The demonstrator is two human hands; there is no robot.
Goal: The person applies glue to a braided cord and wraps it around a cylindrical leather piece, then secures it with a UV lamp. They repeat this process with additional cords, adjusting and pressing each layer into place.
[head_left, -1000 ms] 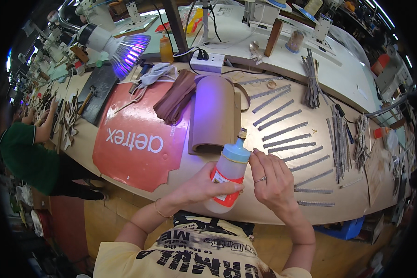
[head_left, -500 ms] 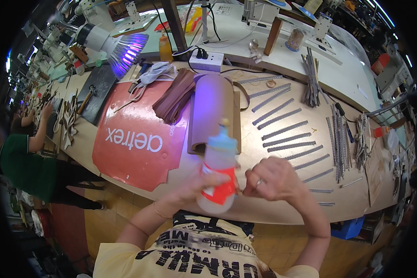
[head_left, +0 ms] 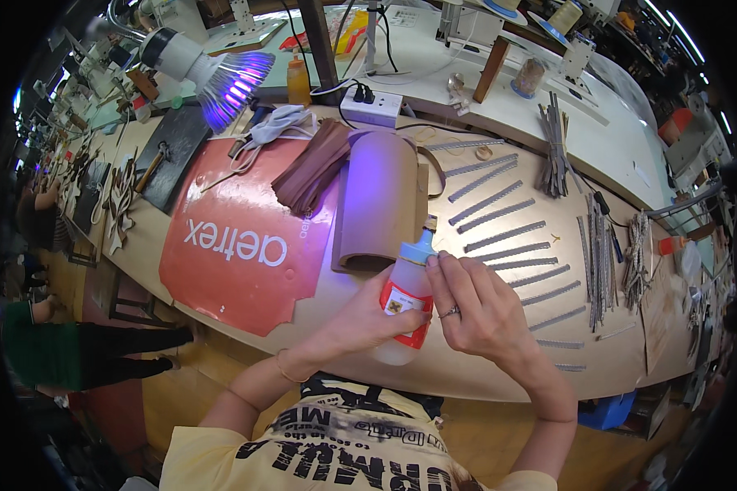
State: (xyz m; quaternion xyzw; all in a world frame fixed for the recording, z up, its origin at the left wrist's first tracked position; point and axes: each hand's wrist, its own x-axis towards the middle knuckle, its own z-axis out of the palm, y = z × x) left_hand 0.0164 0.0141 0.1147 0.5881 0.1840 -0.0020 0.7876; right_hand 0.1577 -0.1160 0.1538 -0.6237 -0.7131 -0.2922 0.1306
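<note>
My left hand (head_left: 364, 319) is wrapped round a translucent squeeze bottle (head_left: 395, 353) with a red label, holding it tilted above the table's front edge. The bottle has a blue cap (head_left: 416, 250) and a nozzle with a brownish tip. At the right side of that cap, my right hand (head_left: 479, 307) has thumb and forefinger pinched together; what they hold, if anything, is hidden. Just beyond the bottle stands a curved tan form (head_left: 378, 196) on the table. Several grey braided strips (head_left: 504, 233) lie fanned out to the right of it.
A red sheet (head_left: 229, 282) and brown leather strips (head_left: 311, 168) lie left of the form. A lit lamp (head_left: 229, 86) hangs above them. Behind are a power strip (head_left: 371, 106) and an amber bottle (head_left: 298, 82). Bundled strips (head_left: 602, 270) lie far right. Another person (head_left: 57, 344) stands at left.
The bottle has tipped to the right in my left hand. My right hand has come from apart to the bottle's cap. The person at left has shifted.
</note>
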